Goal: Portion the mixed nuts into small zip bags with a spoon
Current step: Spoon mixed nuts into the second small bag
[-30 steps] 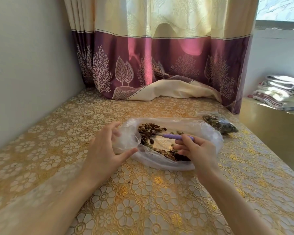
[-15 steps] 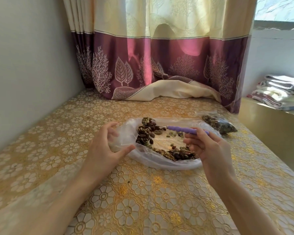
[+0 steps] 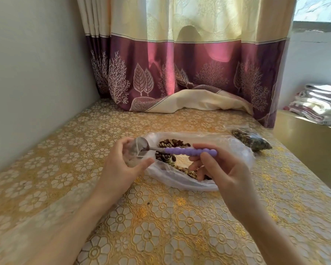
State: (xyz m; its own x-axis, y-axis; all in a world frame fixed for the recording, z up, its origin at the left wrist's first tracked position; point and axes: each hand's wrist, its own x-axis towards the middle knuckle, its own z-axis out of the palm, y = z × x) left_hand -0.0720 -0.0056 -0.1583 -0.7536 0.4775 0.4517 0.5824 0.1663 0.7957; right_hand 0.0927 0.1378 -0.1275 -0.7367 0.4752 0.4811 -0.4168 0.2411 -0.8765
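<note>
A large clear plastic bag [image 3: 235, 150] lies open on the table with mixed nuts [image 3: 172, 143] spread inside it. My left hand [image 3: 120, 169] holds a small clear zip bag [image 3: 136, 153] open at the big bag's left end. My right hand [image 3: 224, 173] grips the purple beaded handle of a spoon [image 3: 189, 151]. The metal bowl of the spoon is tipped into the mouth of the small bag. A filled small bag of nuts [image 3: 252, 140] lies to the right, behind the big bag.
The table wears a gold floral cloth [image 3: 161, 226]. A grey wall runs along the left. A purple and cream curtain [image 3: 180, 73] hangs behind, its hem bunched on the table. Folded towels [image 3: 317, 104] sit on a ledge at far right.
My right hand lifted the spoon out of the nut pile and carried it left to the small bag in my left hand. The spoon's bowl now tips into that bag's mouth.
</note>
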